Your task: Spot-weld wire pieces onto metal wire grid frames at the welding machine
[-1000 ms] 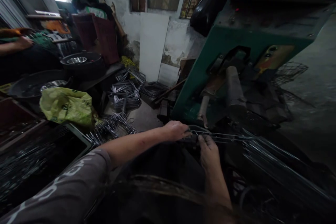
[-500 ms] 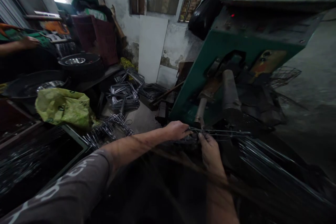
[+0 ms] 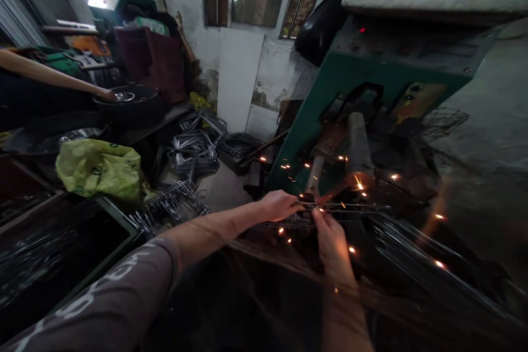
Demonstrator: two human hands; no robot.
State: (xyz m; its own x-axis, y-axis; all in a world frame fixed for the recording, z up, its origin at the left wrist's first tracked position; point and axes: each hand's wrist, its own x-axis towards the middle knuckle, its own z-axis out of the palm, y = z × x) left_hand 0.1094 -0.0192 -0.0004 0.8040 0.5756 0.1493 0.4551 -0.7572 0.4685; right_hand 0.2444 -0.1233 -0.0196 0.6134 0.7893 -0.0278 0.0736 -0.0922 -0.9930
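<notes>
My left hand [image 3: 280,205] is closed on the left end of a thin metal wire frame [image 3: 363,209]. Close by on the right, my right hand [image 3: 329,229] pinches the same frame with thumb and fingers. Between the hands, the frame sits at the lower electrode arm [image 3: 315,173] of a green spot-welding machine [image 3: 297,121]. Bright sparks fly around both hands and past the machine's thick cylinder [image 3: 359,140]. The exact contact point is small and partly hidden by my fingers.
Bent wire frames [image 3: 193,148] lie piled on the floor, with more wire pieces [image 3: 173,203] nearer. A yellow-green bag [image 3: 99,168] stands left. Long metal rods [image 3: 424,258] lie at right. A co-worker's arm [image 3: 61,77] reaches to a metal bowl [image 3: 125,97] on a black round tub.
Sparks have burst out around the frame and machine. My hands stay in nearly the same place. The co-worker's hand has moved right and down to the metal bowl.
</notes>
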